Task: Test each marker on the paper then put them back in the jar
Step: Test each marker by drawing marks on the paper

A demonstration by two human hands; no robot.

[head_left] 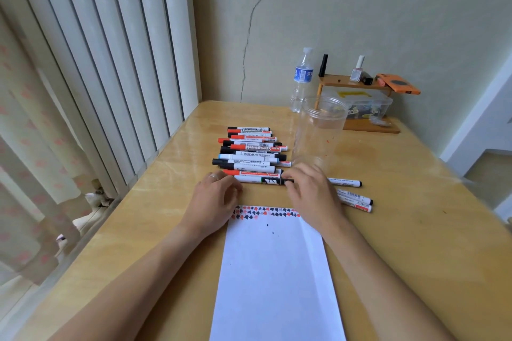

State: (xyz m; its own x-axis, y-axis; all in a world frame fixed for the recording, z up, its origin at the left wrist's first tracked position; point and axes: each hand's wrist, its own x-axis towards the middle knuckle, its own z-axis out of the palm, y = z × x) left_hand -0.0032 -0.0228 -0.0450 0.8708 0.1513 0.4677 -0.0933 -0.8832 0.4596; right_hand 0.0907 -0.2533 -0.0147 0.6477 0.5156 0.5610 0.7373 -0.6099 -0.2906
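The sheet of paper (pixel 277 271) is lying nearest, on the wooden table (pixel 401 230), and it is carrying one row of red and black test marks along its far edge. Beyond it the clear jar (pixel 318 133) is standing upright and empty, so I judge that no marker is back in it yet. The row of markers (pixel 252 152) is lying left of the jar, about twelve as far as I can count, and three more markers (pixel 356 196) are lying apart at the right. The left hand (pixel 216 196) is curling its fingers at one end of the nearest marker (pixel 263 180), and the right hand (pixel 310 188) is pinching the other end; which end is the cap I cannot tell. To do this step well, I think one hand should be holding the barrel firm while the other is pulling the cap straight off, then making a short stroke on the free white area below the marks.
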